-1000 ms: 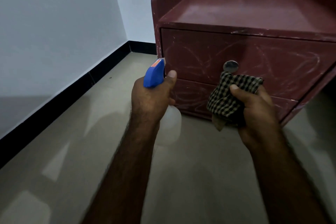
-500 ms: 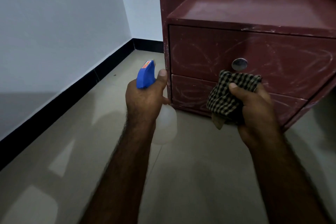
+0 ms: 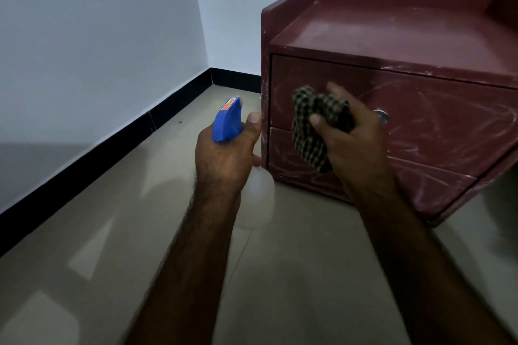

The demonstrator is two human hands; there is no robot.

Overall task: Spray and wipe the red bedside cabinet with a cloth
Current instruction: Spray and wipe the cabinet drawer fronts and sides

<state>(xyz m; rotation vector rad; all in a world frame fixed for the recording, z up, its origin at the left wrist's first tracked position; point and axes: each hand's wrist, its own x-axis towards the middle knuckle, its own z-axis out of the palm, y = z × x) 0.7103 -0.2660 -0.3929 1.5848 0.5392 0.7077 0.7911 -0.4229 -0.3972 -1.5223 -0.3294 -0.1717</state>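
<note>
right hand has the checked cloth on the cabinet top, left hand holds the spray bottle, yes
No: in the head view the right hand holds the checked cloth at the upper drawer front, not the top. The left hand does hold the spray bottle.

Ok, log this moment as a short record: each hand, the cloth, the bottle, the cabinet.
left hand: grips the spray bottle just below its blue head
bottle body: translucent, hangs below the hand
right hand: holds the bunched checked cloth
cloth position: in front of the upper drawer, left of the knob; contact cannot be told
red cabinet: stands on the floor, both drawers shut, pale streaks across the fronts
</note>
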